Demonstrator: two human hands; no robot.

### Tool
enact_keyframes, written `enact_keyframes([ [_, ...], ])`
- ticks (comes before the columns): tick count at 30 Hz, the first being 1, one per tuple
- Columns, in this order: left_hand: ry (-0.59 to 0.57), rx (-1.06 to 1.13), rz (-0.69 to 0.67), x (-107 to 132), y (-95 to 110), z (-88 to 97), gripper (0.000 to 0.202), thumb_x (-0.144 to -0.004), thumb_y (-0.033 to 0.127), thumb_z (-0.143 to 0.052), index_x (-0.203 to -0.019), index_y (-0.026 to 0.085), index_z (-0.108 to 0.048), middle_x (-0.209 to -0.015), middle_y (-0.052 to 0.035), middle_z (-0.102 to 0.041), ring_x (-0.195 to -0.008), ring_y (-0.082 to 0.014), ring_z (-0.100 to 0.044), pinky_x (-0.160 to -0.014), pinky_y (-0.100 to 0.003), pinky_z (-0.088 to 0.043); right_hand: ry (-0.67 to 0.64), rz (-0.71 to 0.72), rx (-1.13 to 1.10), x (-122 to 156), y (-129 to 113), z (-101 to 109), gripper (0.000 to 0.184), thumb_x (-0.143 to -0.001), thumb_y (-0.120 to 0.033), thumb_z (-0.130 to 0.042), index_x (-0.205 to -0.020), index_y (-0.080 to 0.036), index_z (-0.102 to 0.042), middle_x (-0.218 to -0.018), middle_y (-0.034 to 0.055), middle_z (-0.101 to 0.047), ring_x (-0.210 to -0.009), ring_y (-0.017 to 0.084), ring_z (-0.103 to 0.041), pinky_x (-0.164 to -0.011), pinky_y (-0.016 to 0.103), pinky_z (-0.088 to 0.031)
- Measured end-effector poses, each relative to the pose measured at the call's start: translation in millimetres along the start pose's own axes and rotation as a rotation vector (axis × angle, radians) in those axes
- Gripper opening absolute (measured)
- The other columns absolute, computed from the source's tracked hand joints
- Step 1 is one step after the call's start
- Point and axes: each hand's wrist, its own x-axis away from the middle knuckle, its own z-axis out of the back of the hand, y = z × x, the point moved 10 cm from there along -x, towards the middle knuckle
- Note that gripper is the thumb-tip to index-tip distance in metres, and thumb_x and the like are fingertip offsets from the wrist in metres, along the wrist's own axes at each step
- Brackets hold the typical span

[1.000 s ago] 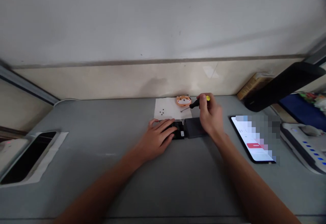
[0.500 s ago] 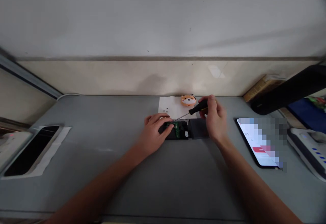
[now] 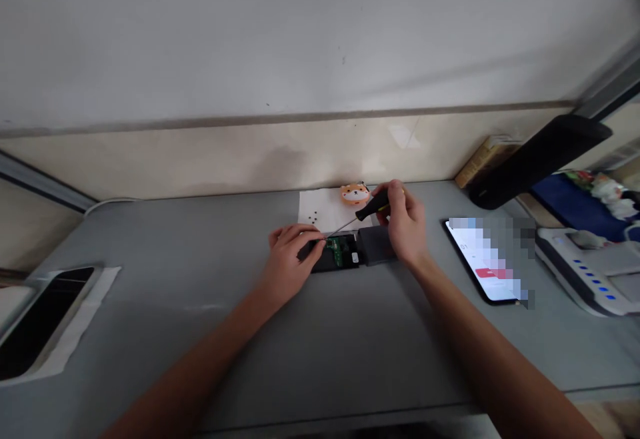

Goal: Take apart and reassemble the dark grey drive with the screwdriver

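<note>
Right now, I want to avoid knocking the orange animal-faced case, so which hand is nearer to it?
Right. The right hand holds the screwdriver just right of the orange case; the left hand is farther off, to the left and closer to the person, at the black device.

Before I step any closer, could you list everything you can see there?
Flat tabletop: one, grey, beneath both arms
Plain wall: one, grey over cream, behind
Paper sheets: two, white, back centre and left
Tiny pieces: several, dark, on centre sheet
Dog-faced case: one, orange-white, on centre sheet
Open flat casing: one, black, centre
Circuit board: one, green, inside casing
Flat panel: one, dark, right of casing
Metal-shafted screwdriver: one, black-handled, above casing
Flat-screen devices: two, dark-edged, left (unlit) and right (lit)
Tall cylinder: one, black, back right
Thick book: one, yellowish-brown, behind cylinder
Buttoned device: one, white-grey-blue, far right
Thin cable: one, whitish, back left
Left hand: one, bare, at casing
Right hand: one, bare, holding screwdriver
</note>
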Motion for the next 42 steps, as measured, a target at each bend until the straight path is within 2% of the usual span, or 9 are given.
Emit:
enact_keyframes([
  [8,0.097,-0.084,-0.156,1.8,15.2,11.7,0.019,-0.103,0.024,-0.055,-0.095,0.024,-0.072,-0.100,-0.0022,-0.075,-0.095,-0.0177,-0.069,-0.094,-0.038,-0.039,-0.052,0.069,0.057,1.1,-3.5,-4.0,0.058,-0.087,-0.077,-0.051,-0.078,-0.021,-0.063,-0.066,-0.0014,-0.058,-0.054,0.010,-0.051,-0.050,0.024,-0.043],
  [12,0.067,-0.143,-0.219,1.4,19.9,11.5,0.018,-0.104,0.022,-0.055,-0.096,0.024,-0.071,-0.101,-0.0016,-0.074,-0.096,-0.0182,-0.068,-0.094,-0.038,-0.036,-0.129,0.180,0.071,5.4,-17.2,-8.4,0.051,-0.089,-0.070,-0.055,-0.081,-0.021,-0.066,-0.069,-0.0009,-0.060,-0.055,0.010,-0.050,-0.053,0.024,-0.044],
  [15,0.027,-0.154,-0.193,-0.4,14.7,9.3,0.019,-0.103,0.025,-0.054,-0.100,0.026,-0.073,-0.104,-0.0022,-0.074,-0.098,-0.0196,-0.067,-0.097,-0.039,-0.037,-0.146,0.219,0.070,6.8,-19.5,-9.6,0.048,-0.091,-0.067,-0.057,-0.084,-0.021,-0.067,-0.072,-0.0004,-0.062,-0.056,0.010,-0.050,-0.054,0.025,-0.044],
  [18,-0.005,-0.155,-0.100,-3.5,2.2,9.0,0.025,-0.103,0.026,-0.049,-0.112,0.026,-0.072,-0.110,-0.0057,-0.072,-0.104,-0.0229,-0.064,-0.099,-0.042,-0.039,-0.149,0.185,0.053,5.9,-10.2,-12.8,0.047,-0.092,-0.066,-0.055,-0.085,-0.021,-0.067,-0.074,-0.0001,-0.063,-0.058,0.010,-0.053,-0.055,0.024,-0.045],
  [23,-0.098,-0.138,-0.001,-6.7,-12.2,4.0,0.032,-0.103,0.023,-0.037,-0.107,0.022,-0.069,-0.098,-0.0068,-0.071,-0.099,-0.0238,-0.064,-0.093,-0.041,-0.044,-0.169,0.141,0.034,6.2,5.3,-20.0,0.047,-0.093,-0.066,-0.054,-0.089,-0.021,-0.065,-0.081,0.0010,-0.065,-0.064,0.011,-0.057,-0.059,0.024,-0.047],
  [29,-0.248,-0.071,-0.055,-5.7,-8.5,-11.4,0.031,-0.103,0.022,-0.032,-0.104,0.021,-0.064,-0.095,-0.0056,-0.071,-0.093,-0.0226,-0.065,-0.091,-0.040,-0.047,-0.169,0.117,0.104,6.3,13.6,-20.5,0.051,-0.092,-0.069,-0.052,-0.091,-0.020,-0.066,-0.072,-0.0005,-0.060,-0.060,0.011,-0.048,-0.056,0.025,-0.041],
  [34,-0.243,-0.043,-0.081,-7.0,-4.4,-9.5,0.032,-0.104,0.025,-0.031,-0.103,0.022,-0.062,-0.097,-0.0063,-0.069,-0.095,-0.0231,-0.063,-0.090,-0.040,-0.051,-0.161,0.122,0.122,6.9,13.8,-20.3,0.051,-0.092,-0.070,-0.051,-0.088,-0.020,-0.064,-0.070,-0.0013,-0.056,-0.060,0.011,-0.045,-0.056,0.025,-0.038],
  [42,-0.268,-0.085,-0.100,-3.7,-4.5,-14.8,0.034,-0.104,0.026,-0.031,-0.104,0.022,-0.064,-0.097,-0.0067,-0.068,-0.096,-0.0241,-0.062,-0.092,-0.042,-0.050,-0.157,0.136,0.071,6.6,10.9,-18.2,0.049,-0.092,-0.067,-0.053,-0.088,-0.020,-0.065,-0.075,-0.0002,-0.061,-0.062,0.011,-0.049,-0.059,0.026,-0.042],
])
